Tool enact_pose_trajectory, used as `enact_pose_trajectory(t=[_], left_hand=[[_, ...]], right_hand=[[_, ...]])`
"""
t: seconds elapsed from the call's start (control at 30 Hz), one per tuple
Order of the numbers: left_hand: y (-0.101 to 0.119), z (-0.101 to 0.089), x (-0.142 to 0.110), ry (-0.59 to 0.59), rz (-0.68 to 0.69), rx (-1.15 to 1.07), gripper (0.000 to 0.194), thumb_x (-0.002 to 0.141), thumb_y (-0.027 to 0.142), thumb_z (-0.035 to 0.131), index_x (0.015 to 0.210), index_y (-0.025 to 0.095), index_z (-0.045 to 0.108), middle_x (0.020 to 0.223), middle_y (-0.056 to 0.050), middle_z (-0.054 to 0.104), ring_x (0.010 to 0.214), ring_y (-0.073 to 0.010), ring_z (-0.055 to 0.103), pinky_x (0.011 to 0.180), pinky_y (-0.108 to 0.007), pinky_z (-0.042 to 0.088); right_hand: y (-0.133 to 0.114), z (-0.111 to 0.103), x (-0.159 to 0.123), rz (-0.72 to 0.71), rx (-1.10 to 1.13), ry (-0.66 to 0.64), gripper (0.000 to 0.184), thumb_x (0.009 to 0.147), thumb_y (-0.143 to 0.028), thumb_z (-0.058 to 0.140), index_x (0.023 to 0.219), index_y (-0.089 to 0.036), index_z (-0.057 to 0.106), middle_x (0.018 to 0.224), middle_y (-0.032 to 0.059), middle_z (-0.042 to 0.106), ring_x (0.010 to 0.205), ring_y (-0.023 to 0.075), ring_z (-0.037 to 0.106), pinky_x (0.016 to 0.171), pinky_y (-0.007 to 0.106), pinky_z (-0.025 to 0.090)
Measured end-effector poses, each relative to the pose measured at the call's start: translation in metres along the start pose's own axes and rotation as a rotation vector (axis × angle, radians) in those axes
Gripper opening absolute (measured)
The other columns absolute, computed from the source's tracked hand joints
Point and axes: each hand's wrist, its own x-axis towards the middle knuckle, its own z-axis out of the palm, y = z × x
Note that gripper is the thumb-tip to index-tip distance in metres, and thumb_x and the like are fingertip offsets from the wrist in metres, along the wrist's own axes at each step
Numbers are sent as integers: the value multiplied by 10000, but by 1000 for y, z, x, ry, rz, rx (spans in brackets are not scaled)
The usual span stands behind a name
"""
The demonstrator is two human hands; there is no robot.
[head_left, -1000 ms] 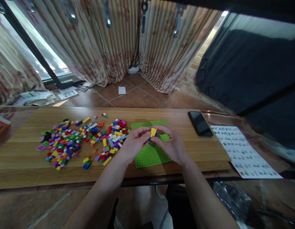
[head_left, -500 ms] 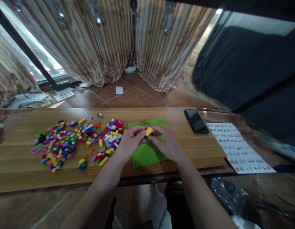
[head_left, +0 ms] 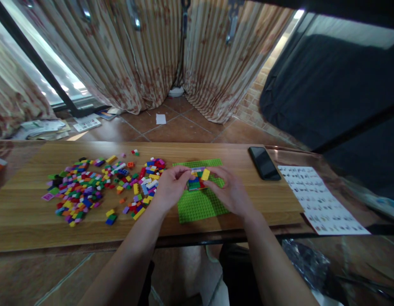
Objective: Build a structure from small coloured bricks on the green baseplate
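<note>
A green studded baseplate (head_left: pixel 201 208) lies on the wooden table, with a small build of coloured bricks (head_left: pixel 194 183) on its far half. Between the thumb and fingers of my right hand (head_left: pixel 231 191) is a yellow brick (head_left: pixel 205 174), tilted, over the right side of the build. My left hand (head_left: pixel 171 187) is closed in a pinch at the build's left edge; what its fingertips hold, if anything, is hidden. Parts of the build are covered by both hands.
A wide heap of loose bricks (head_left: pixel 85 187) spreads over the table's left side. A few joined bricks (head_left: pixel 111 217) sit apart near the front edge. To the right lie a black phone (head_left: pixel 264 163) and a printed sheet (head_left: pixel 322 199).
My hands have moved apart, uncovering the coloured build between them. The yellow brick has shifted right with my right hand.
</note>
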Motion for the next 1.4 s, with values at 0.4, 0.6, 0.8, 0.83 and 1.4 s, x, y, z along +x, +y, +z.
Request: enact_pose_trajectory(t=[0.4,0.6,0.8,0.83,1.4], left_hand=[[-15,-2,5,32,26,503,320,854,297,568,1083,97,668,1003,-121,727,853,-215,664,784,-326,497],[-15,-1,4,-1,36,514,348,864,308,563,1113,83,655,1004,-132,728,853,-223,670,782,-332,505],[-11,-2,2,-7,39,553,333,875,300,558,1107,83,658,974,-128,732,805,-218,672,743,-326,508],[-10,-2,1,-8,37,556,331,875,300,559,1107,84,657,971,-126,733,798,-217,673,736,-324,509],[-10,0,0,1,36,592,305,877,301,567,1096,107,654,971,-120,738,825,-217,685,763,-321,518]], right_hand=[[18,5,-7,-104,-170,-149,357,891,-286,634,1247,-259,640,1415,125,482,1332,299,454,1099,535,402],[20,6,-7,-66,-132,-199,447,901,-275,616,1346,-270,565,1504,120,410,1405,292,382,1143,532,351],[26,2,-9,57,-24,-150,488,884,-378,639,1357,-299,549,1459,102,470,1360,282,449,1150,512,356],[27,2,-9,79,-9,-148,483,880,-388,642,1348,-298,558,1449,102,481,1350,283,461,1145,513,363],[29,3,-5,63,94,-24,297,808,-350,730,1094,-275,706,1239,80,633,1169,258,603,1034,481,465]])
